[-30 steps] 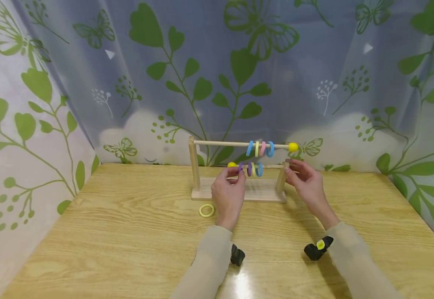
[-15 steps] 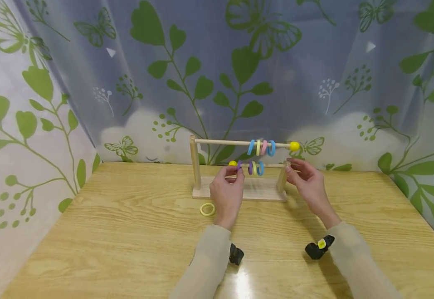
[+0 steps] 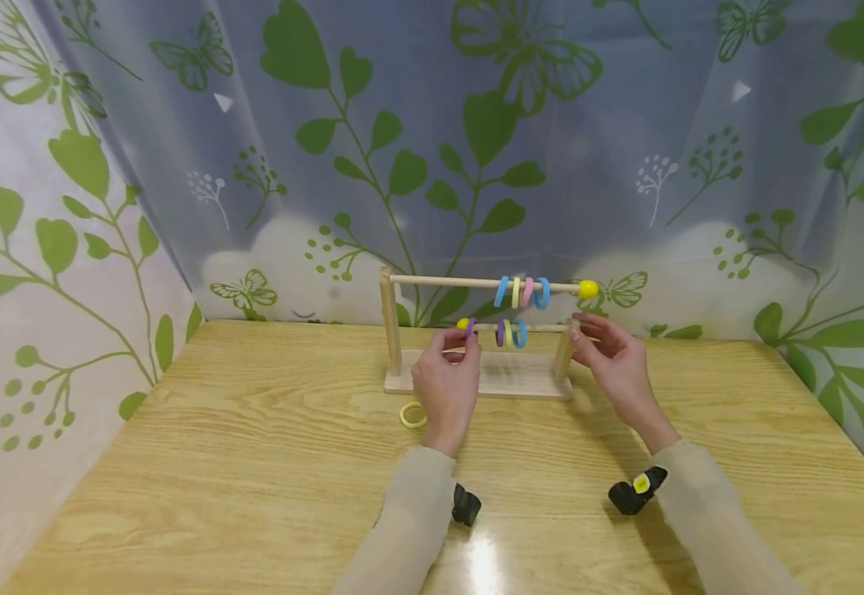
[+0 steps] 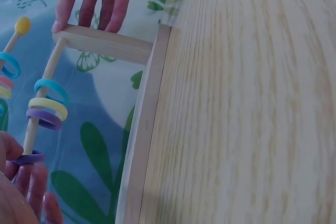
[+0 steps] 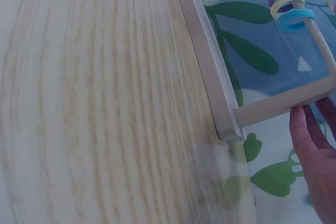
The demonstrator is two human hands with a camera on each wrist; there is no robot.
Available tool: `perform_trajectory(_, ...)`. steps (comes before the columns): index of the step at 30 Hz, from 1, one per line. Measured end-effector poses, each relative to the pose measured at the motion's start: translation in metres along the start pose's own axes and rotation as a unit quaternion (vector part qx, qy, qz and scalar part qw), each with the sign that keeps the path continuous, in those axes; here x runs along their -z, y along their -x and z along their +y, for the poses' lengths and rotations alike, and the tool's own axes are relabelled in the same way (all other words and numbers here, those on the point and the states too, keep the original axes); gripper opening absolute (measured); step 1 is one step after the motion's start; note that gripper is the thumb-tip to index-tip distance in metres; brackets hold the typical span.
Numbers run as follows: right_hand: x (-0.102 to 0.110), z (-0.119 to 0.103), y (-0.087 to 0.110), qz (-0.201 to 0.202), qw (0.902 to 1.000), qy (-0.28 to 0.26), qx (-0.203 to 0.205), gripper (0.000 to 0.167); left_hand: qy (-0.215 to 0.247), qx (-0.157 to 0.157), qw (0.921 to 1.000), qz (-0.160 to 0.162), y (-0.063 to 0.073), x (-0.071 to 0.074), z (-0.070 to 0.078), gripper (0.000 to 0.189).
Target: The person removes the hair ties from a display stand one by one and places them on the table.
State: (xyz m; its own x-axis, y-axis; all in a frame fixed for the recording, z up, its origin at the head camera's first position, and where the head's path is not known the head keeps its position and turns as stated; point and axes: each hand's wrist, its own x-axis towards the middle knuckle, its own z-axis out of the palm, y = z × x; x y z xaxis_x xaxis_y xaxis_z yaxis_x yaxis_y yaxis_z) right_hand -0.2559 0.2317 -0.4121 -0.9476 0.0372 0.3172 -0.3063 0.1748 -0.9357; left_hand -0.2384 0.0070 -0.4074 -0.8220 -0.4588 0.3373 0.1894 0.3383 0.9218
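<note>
My left hand [image 3: 445, 387] pinches a purple ring [image 4: 30, 158] at the left end of the stand's lower rod, right by its yellow end ball [image 3: 462, 323]. Further right on that rod hang another purple ring [image 4: 44, 119], a pale yellow ring [image 4: 48, 107] and a blue ring [image 3: 520, 334]. My right hand [image 3: 616, 361] grips the top of the short right post [image 3: 563, 351] of the wooden stand, thumb in front and fingers behind. Several rings, blue, pale yellow and pink [image 3: 527, 292], hang on the upper rod [image 3: 439, 282], which ends in a yellow ball [image 3: 588, 288].
A loose pale yellow ring [image 3: 404, 420] lies on the wooden table [image 3: 253, 463], left of my left wrist. The stand's flat base [image 3: 524, 385] rests toward the table's back edge. Behind it hangs a leaf-patterned curtain [image 3: 372, 198].
My left hand has slid the purple ring a little left along the lower rod, up to the yellow ball. The right hand keeps its place on the post.
</note>
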Motion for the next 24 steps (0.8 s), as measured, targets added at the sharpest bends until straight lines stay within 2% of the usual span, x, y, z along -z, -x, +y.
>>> perform_trajectory(24,0.0002,0.0016,-0.0003,0.001,1.0000,-0.009,0.002,0.046,0.006,-0.006,0.9996,0.027,-0.0056,0.0055,-0.0043,0.013)
